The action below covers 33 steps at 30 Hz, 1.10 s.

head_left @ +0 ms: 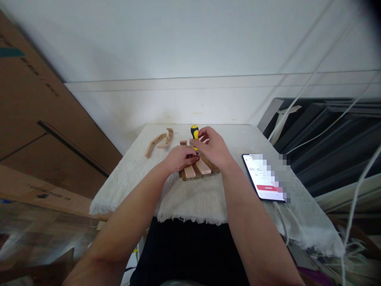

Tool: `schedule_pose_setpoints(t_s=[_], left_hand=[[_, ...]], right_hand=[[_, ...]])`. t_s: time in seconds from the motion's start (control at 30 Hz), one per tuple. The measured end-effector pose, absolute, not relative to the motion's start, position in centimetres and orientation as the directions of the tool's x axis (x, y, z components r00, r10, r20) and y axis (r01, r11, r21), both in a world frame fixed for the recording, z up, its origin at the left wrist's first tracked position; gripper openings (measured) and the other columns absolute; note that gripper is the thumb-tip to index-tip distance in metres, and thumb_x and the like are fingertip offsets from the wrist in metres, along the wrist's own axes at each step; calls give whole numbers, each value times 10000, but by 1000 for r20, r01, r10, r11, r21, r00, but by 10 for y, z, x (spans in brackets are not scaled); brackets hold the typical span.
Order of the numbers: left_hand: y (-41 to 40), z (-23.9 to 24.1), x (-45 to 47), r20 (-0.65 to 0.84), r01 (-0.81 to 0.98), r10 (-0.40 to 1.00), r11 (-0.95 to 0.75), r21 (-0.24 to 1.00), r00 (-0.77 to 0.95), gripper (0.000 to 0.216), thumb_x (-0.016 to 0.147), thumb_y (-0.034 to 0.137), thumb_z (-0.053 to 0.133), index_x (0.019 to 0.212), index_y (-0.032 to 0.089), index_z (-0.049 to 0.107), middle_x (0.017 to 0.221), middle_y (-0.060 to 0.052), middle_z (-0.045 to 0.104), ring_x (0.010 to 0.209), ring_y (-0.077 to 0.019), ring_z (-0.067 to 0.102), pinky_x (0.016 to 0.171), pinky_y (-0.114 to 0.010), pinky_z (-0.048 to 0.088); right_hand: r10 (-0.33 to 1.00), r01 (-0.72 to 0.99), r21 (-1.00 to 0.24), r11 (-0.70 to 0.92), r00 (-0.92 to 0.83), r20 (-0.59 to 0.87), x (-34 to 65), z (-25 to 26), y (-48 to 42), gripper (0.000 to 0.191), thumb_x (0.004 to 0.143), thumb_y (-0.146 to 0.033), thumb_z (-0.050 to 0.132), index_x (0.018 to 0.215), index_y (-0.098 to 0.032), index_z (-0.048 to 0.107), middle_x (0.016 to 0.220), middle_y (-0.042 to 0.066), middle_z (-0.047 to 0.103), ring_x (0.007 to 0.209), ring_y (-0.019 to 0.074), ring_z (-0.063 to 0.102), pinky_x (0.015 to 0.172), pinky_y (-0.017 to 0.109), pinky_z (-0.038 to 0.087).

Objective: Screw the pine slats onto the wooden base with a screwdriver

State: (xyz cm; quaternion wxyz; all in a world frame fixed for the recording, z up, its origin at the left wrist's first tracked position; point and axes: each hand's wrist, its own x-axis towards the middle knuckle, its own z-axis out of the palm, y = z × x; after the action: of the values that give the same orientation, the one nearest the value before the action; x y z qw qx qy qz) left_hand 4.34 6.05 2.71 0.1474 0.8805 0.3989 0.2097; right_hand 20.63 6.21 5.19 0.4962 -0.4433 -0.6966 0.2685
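A small slatted wooden piece (198,170) lies in the middle of a table covered by a white cloth (193,196). My left hand (179,158) rests on its left part, fingers curled and pinching near the tool's tip. My right hand (212,147) is closed round a yellow-and-black screwdriver (194,133), which stands nearly upright on the wood. What my left fingers pinch is too small to make out.
Two curved wooden parts (160,142) lie at the table's back left. A phone (264,176) with a lit screen lies on the right, a white cable running from it. Large cardboard boxes (32,119) stand left; dark panels (327,139) and cables are on the right.
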Motion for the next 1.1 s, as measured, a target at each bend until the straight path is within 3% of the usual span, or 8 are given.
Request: schedule_pose_setpoints(t_s=[0.17, 0.4, 0.57, 0.7, 0.87, 1.1], left_hand=[[62, 26, 43, 256, 635, 759, -644, 426, 598, 205, 881, 272, 558, 820, 154, 713, 820, -39, 718, 744, -142, 610, 681, -234, 402], [58, 29, 44, 238, 649, 774, -626, 432, 587, 226, 893, 276, 541, 807, 150, 709, 817, -38, 710, 742, -145, 602, 658, -231, 391], [58, 30, 44, 234, 641, 763, -637, 428, 603, 217, 891, 264, 541, 801, 150, 703, 796, -34, 704, 736, -142, 598, 662, -228, 387], [59, 29, 44, 235, 650, 763, -640, 411, 603, 217, 889, 266, 546, 789, 150, 700, 789, -29, 705, 723, -141, 590, 660, -231, 381], [59, 30, 44, 237, 644, 768, -632, 430, 595, 218, 894, 258, 545, 812, 140, 710, 829, -46, 721, 749, -149, 606, 673, -237, 389], [58, 30, 43, 238, 646, 763, -639, 418, 601, 213, 888, 252, 549, 780, 138, 693, 802, -41, 711, 736, -149, 597, 671, -240, 387]], right_hand=[[869, 216, -846, 487, -218, 444, 207, 48, 64, 246, 771, -251, 576, 1013, -216, 598, 936, 31, 662, 867, 183, 615, 785, 347, 465], [874, 344, -809, 476, -85, 478, 206, 51, 62, 240, 700, -325, 705, 824, -211, 534, 789, -8, 590, 710, 154, 538, 667, 313, 431], [879, 286, -831, 477, -151, 453, 207, 51, 62, 187, 771, -288, 620, 939, -208, 619, 957, 33, 676, 860, 180, 603, 771, 345, 451], [866, 230, -837, 497, -182, 465, 206, 51, 62, 193, 781, -259, 594, 963, -200, 622, 912, 29, 667, 832, 171, 608, 762, 337, 454], [892, 296, -842, 450, -97, 442, 204, 52, 61, 258, 704, -329, 699, 871, -204, 548, 823, 5, 612, 728, 154, 552, 692, 322, 443], [876, 227, -849, 477, -205, 437, 205, 50, 62, 188, 761, -244, 576, 924, -198, 658, 904, 29, 687, 856, 186, 625, 811, 356, 468]])
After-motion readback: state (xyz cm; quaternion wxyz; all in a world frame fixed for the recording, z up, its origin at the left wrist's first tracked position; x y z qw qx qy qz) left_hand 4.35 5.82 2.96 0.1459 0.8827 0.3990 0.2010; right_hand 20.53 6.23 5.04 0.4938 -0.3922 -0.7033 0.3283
